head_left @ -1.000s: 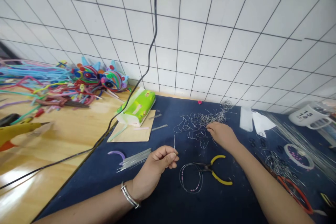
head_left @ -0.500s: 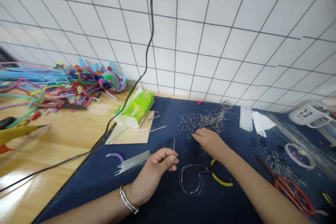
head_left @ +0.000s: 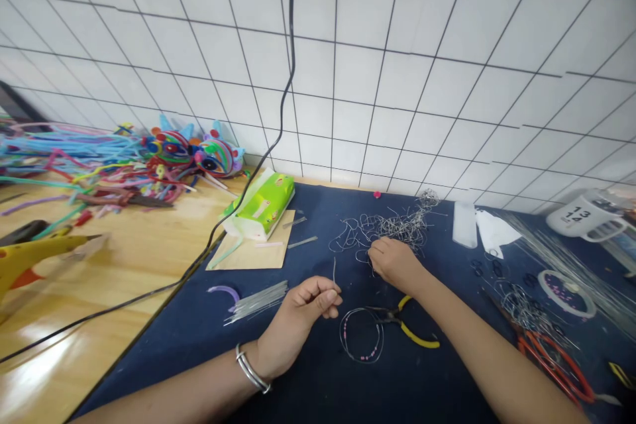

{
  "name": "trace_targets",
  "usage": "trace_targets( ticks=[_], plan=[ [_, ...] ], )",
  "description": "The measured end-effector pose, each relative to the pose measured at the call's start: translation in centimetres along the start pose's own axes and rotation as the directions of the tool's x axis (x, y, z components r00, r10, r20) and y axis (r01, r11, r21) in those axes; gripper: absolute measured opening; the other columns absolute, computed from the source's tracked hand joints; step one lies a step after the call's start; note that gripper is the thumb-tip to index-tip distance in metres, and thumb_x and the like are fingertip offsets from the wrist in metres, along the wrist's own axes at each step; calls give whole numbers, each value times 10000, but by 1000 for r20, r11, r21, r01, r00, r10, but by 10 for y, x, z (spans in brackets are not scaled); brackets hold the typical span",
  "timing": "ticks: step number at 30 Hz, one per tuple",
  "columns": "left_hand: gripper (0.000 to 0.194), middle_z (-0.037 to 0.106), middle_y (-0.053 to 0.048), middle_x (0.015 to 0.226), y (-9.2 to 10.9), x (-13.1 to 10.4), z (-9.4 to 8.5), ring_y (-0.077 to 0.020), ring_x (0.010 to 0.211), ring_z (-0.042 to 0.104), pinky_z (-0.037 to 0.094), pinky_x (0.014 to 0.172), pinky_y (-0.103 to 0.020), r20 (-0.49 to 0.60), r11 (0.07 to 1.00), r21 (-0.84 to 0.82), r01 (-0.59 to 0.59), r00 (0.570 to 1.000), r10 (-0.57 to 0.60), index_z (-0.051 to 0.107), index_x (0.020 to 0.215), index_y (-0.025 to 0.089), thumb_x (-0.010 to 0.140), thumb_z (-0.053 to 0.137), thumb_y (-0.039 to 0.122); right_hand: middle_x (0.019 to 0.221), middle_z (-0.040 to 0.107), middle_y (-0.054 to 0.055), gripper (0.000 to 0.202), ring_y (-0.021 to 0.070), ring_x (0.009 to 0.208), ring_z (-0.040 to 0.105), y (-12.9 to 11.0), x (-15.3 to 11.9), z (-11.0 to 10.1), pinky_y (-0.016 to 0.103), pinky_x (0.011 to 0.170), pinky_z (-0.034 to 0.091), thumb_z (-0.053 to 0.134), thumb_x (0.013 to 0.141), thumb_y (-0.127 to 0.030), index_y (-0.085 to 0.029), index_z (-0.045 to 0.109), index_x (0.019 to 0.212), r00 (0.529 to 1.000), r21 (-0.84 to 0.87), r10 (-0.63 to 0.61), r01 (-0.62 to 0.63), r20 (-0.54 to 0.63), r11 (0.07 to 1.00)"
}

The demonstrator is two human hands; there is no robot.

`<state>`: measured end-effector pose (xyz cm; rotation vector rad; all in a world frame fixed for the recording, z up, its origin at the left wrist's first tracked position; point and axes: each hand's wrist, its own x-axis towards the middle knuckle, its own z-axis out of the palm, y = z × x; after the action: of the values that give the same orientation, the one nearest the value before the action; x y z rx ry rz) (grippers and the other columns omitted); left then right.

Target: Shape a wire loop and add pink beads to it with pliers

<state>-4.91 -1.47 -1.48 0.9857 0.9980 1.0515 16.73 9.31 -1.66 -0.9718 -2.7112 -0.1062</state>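
My left hand (head_left: 318,298) pinches a short, thin piece of wire (head_left: 334,269) that sticks up between thumb and forefinger. At the near edge of a tangled pile of cut wire (head_left: 397,225), my right hand (head_left: 392,258) has its fingers drawn together. A thin wire curves close to those fingertips, but whatever they grip is hidden. Between my forearms lies a wire ring with pink beads (head_left: 362,358). Touching its right side are the jaws of yellow-handled pliers (head_left: 417,338). A bundle of straight wires (head_left: 261,299) rests left of my left hand.
A green tissue pack (head_left: 265,202) sits on brown card, with a black cable (head_left: 281,126) running across. Colourful pipe cleaners and a yellow glue gun (head_left: 40,255) are at left. At right are orange-handled pliers (head_left: 556,364), a bead dish (head_left: 566,293), long wires and a white mug (head_left: 583,215).
My view has shifted slightly. My left hand still holds the wire piece in nearly the same place. The right hand has moved a little right, staying at the pile's edge.
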Motion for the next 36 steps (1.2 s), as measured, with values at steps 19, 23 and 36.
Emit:
trace_targets(
  ticks=[19,23,36],
  plan=[
    [179,619,-33,783,8,0,6,-98,643,533,376,598,-210,6,998,-48,37,999,-37,587,839,141,791,583,314,812,601,43,201,125,684,535,2,-2,-17,250,600,440,443,808,-346,-168,529,846,790,894,609,-323,74,310],
    [184,630,-33,819,9,7,7,-100,679,569,396,612,-205,-10,982,-165,87,996,-89,571,846,150,776,605,316,731,597,28,193,101,588,521,-15,1,-23,232,539,424,511,763,-353,-162,523,789,836,945,492,-318,244,73],
    [264,660,-90,905,8,18,11,-173,798,632,448,641,-240,51,955,-241,171,985,-163,567,840,137,761,607,386,705,618,8,88,87,603,527,-57,5,-28,216,561,399,548,747,-237,-158,550,787,876,927,310,-368,371,-70]
  ],
)
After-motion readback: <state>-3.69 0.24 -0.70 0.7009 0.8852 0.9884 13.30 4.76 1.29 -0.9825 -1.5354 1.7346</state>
